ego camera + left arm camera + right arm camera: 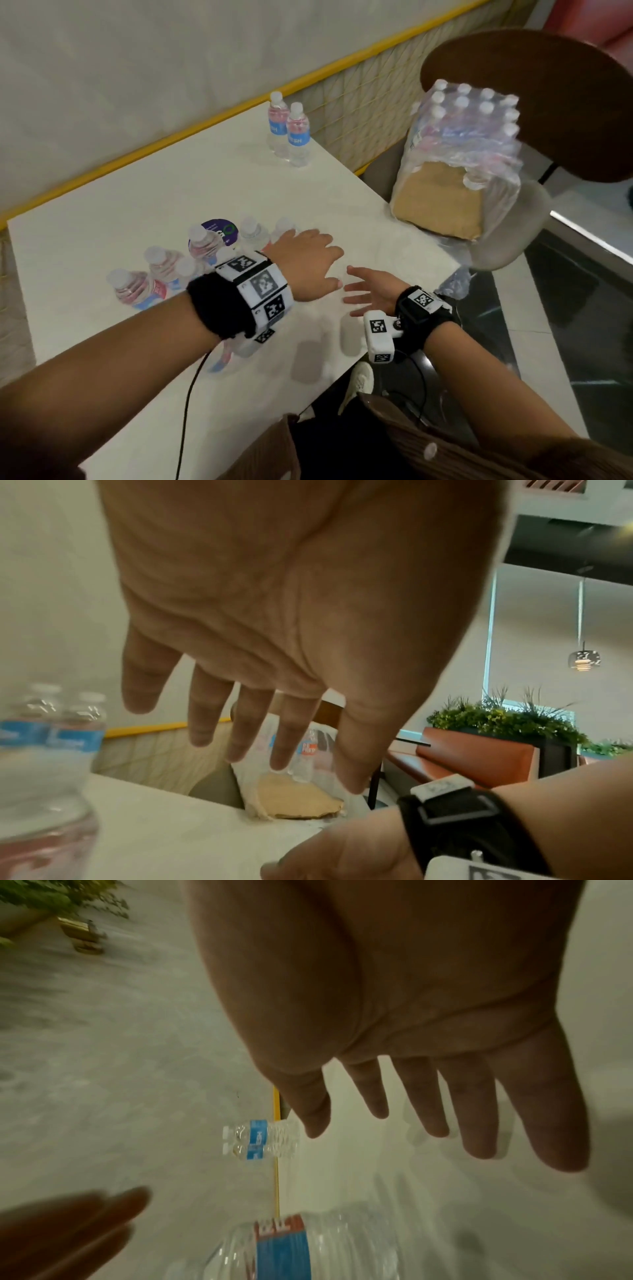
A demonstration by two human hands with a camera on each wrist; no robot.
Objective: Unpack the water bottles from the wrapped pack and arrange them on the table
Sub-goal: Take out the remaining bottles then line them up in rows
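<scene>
Both hands empty, fingers spread: left hand [308, 260], right hand [371, 291]. Risk: wrapped pack [459, 161] overhangs table [171, 192] edge; careless tug = pack falls.

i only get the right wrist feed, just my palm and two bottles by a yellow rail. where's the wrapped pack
Observer: The wrapped pack sits on a chair seat off the table's right edge, beyond both hands.
Operator: is it opened yet
Observer: In the head view its plastic looks torn at the front, with a brown cardboard base exposed.
Operator: left hand holding anything
Observer: No. The left hand is open, fingers spread, empty; the right hand too.
Operator: other bottles out besides those two
Observer: Yes, a cluster of bottles stands left of the left wrist.
</scene>
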